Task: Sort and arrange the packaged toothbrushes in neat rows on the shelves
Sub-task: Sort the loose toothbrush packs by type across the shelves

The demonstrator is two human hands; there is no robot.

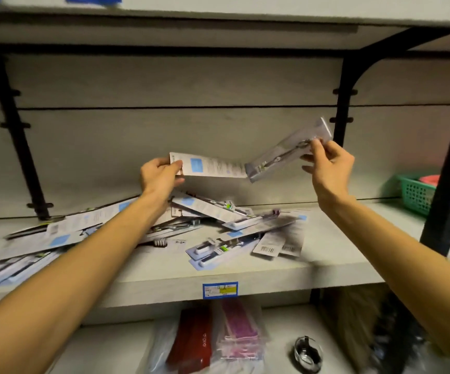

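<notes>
A loose heap of packaged toothbrushes point(218, 228) lies across the grey shelf point(326, 268), with more packs point(24, 255) spread toward the left. Above the heap, my left hand point(162, 176) grips one end of a white carded pack point(210, 167) with a blue label, held back side toward me. My right hand point(326, 163) pinches the upper end of a clear plastic toothbrush pack point(286, 152), which slants down to the left until its lower end meets the white pack.
Black shelf brackets point(345, 103) stand at left and right of the bay. A green basket point(418, 195) sits at the far right. Below, the lower shelf holds a red pack point(191, 338), pink packs point(237, 333) and a small glass dish point(307, 352). A blue price tag point(220, 290) marks the shelf edge.
</notes>
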